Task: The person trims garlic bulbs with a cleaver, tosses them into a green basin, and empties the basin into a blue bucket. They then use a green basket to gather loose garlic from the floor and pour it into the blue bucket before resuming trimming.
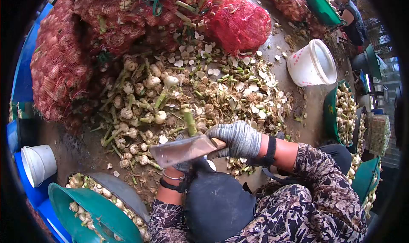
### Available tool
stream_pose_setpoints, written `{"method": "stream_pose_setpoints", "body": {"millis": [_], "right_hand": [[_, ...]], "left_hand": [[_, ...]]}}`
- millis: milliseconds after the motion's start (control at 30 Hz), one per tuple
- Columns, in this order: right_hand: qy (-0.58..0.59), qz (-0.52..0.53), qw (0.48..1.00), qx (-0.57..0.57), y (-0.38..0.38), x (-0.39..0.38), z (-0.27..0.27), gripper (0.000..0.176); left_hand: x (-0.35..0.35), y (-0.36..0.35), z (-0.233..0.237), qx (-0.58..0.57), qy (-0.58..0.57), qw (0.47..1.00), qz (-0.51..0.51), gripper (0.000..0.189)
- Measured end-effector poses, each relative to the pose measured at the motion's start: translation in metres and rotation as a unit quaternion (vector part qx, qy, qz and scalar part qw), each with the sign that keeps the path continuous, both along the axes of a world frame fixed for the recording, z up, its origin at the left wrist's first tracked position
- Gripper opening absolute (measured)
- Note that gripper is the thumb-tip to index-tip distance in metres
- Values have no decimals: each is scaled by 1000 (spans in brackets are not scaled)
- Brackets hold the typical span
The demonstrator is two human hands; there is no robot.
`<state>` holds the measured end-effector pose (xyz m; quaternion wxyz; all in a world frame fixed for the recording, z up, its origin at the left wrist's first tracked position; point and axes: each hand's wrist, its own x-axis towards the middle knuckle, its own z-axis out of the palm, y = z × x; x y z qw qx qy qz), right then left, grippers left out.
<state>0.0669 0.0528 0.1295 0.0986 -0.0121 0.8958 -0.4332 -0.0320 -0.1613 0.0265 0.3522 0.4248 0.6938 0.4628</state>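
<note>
My right hand (238,138), in a grey knitted glove, is closed around the wooden handle of a cleaver (183,151). Its broad blade points left and lies across my left hand (183,166), also gloved, covering most of the fingers. A thick green garlic stalk (189,122) rises just beyond the blade, apparently held in my left hand; its bulb is hidden. In front of both hands lies a heap of untrimmed garlic (128,113) with long stems. Cut stems and papery skins (238,100) are scattered to the right of it.
Red mesh sacks of garlic (59,64) are piled at the back left. A white bucket (313,64) stands at the right, a second white bucket (39,164) at the left. Green basins (91,209) with garlic flank me. Another person (353,19) sits at the far right.
</note>
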Motion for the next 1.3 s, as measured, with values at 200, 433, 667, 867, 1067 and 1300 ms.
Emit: {"method": "stream_pose_setpoints", "body": {"millis": [200, 433, 667, 867, 1067, 1300], "right_hand": [[-180, -92, 960, 192, 46, 3, -26, 22], [-173, -238, 953, 70, 58, 43, -86, 25], [-161, -198, 967, 16, 28, 18, -78, 23], [-208, -214, 954, 29, 26, 24, -76, 23], [-210, -205, 955, 53, 28, 19, -68, 27], [-90, -105, 985, 99, 9, -4, -26, 23]], "left_hand": [[5, 12, 26, -55, -81, 979, 179, 26], [-38, -139, 172, 664, -460, 585, 69, 51], [-76, -49, 63, 112, -57, 906, 405, 38], [-105, -6, -68, -383, 523, 757, 80, 40], [-136, -3, -101, -323, 570, 755, 33, 48], [-72, 3, -48, -37, -85, 986, 135, 66]]}}
